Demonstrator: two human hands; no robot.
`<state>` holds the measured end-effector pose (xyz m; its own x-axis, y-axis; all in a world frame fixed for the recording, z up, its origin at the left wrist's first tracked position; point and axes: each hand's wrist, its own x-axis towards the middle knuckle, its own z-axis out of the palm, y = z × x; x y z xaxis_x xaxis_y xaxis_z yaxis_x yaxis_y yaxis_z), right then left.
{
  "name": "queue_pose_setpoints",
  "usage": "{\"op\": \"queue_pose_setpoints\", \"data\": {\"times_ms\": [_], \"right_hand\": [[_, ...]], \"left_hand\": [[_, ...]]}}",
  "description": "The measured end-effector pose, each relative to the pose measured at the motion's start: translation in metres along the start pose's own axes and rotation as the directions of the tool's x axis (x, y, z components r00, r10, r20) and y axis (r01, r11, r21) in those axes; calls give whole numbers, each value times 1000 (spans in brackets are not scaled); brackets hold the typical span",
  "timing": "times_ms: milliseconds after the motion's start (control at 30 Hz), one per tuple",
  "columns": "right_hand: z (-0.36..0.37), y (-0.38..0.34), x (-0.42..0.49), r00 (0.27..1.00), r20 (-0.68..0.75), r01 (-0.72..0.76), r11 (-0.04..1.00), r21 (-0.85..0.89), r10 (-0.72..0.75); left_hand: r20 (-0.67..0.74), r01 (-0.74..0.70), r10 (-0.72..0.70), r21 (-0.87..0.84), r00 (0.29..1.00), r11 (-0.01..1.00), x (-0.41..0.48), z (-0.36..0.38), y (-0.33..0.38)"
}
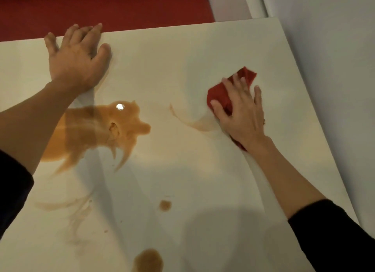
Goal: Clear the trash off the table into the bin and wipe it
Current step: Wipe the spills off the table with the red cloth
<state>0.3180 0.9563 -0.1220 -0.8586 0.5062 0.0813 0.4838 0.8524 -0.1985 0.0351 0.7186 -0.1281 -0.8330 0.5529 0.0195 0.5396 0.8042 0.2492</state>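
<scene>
The white table (182, 64) carries a large brown spill (95, 127) left of centre, a thin smear (188, 121) in the middle, a small spot (165, 205) and another patch (148, 260) at the near edge. My right hand (243, 113) presses flat on a crumpled red cloth (221, 95) on the right side of the table, next to the thin smear. Near the far edge, my left hand (79, 56) lies flat on the tabletop with fingers spread, holding nothing. No bin or trash is in view.
Red floor (101, 5) lies beyond the table's far edge. A pale wall or panel (334, 68) runs along the table's right edge. Faint streaks (77, 208) mark the near left of the tabletop.
</scene>
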Motion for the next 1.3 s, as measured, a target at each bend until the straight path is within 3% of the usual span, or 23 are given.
{"op": "queue_pose_setpoints", "data": {"times_ms": [133,200,400,500,567,633,733,833,900,1033,1167,1233,1300], "right_hand": [[12,-25,47,978,-8,-210,977,26,211],[20,-50,57,975,-5,-220,975,-7,220],[33,-108,12,986,-22,168,976,137,-167],[20,-91,-31,936,28,340,922,184,-351],[12,-65,-45,923,62,367,917,157,-380],[8,-39,-37,951,24,303,947,108,-307],[9,-25,7,996,23,90,994,61,-91],[17,-48,59,991,43,-127,991,46,125],[23,-78,76,987,37,-158,987,38,157],[38,-130,54,998,27,61,995,79,-63],[27,-118,-13,938,53,327,926,190,-342],[13,-80,-45,923,90,355,918,177,-375],[-2,-34,-60,950,81,286,943,169,-303]], "left_hand": [[-9,1,-1,0,1000,1000,2,1,0],[-5,2,-2,-11,1000,1000,1,-1,1],[36,-13,15,-63,999,998,-4,-6,2],[24,-6,7,-55,1000,998,-1,-5,2],[6,-1,2,-42,1000,999,0,-3,1],[-5,8,-8,-4,1000,1000,2,1,0],[3,3,-3,19,1000,1000,2,2,-1],[2,-1,1,30,1000,1000,1,0,-1],[6,-1,0,28,1000,1000,0,-1,0],[15,-3,3,25,1000,1000,0,-1,1],[26,-4,4,28,1000,1000,0,-2,-2],[28,-13,13,22,1000,1000,-1,0,-1],[25,-16,15,15,1000,1000,-1,-1,-1]]}}
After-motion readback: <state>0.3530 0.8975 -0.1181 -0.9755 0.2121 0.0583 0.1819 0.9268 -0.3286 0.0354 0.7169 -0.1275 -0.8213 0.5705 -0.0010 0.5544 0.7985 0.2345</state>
